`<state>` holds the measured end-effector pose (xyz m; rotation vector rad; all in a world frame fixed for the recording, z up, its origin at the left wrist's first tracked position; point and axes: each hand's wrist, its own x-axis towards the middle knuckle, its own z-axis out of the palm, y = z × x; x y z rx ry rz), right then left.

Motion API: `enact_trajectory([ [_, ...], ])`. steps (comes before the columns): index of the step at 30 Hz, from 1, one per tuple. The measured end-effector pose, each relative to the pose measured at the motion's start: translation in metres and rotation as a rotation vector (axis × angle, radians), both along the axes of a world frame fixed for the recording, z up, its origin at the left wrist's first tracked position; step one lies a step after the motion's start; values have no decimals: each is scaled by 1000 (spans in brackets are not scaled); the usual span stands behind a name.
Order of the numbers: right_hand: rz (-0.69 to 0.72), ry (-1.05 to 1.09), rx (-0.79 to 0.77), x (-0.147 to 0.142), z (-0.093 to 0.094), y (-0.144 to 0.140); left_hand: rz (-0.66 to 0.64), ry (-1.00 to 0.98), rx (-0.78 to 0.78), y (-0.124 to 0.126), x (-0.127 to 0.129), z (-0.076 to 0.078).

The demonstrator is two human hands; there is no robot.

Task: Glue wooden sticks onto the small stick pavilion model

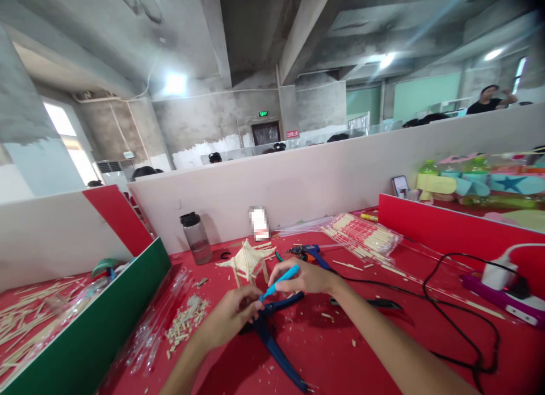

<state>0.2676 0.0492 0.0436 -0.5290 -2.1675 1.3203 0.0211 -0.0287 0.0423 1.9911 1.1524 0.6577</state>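
Observation:
My right hand (300, 277) grips a light blue pen (283, 281), slanted down to the left. At its lower end are the pinched fingers of my left hand (234, 312); what they hold is too small to make out. Beneath my hands lie blue-handled pliers (275, 349), their jaws partly hidden by my left hand. Just behind my hands stands a small pavilion model (247, 261) made of pale wooden sticks, with a pointed roof on thin posts. A glue gun (313, 253) with a blue body lies behind my right hand.
Cut stick pieces (185, 321) and clear plastic sleeves (147, 327) lie left, near a green divider (102, 321). A dark bottle (196, 239) stands behind. Bagged sticks (366, 236), a black-handled cutter (370, 303), a black cable (451, 310) and a purple power strip (502, 298) lie right.

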Motion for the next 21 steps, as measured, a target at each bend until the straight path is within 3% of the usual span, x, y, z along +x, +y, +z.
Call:
enact_trajectory([
  [14,12,-62,35,-8,-6,-2,60,-34,5,2,2,0],
  [21,-131,18,133,-14,-9,2,129,-45,30,10,-2,-4],
])
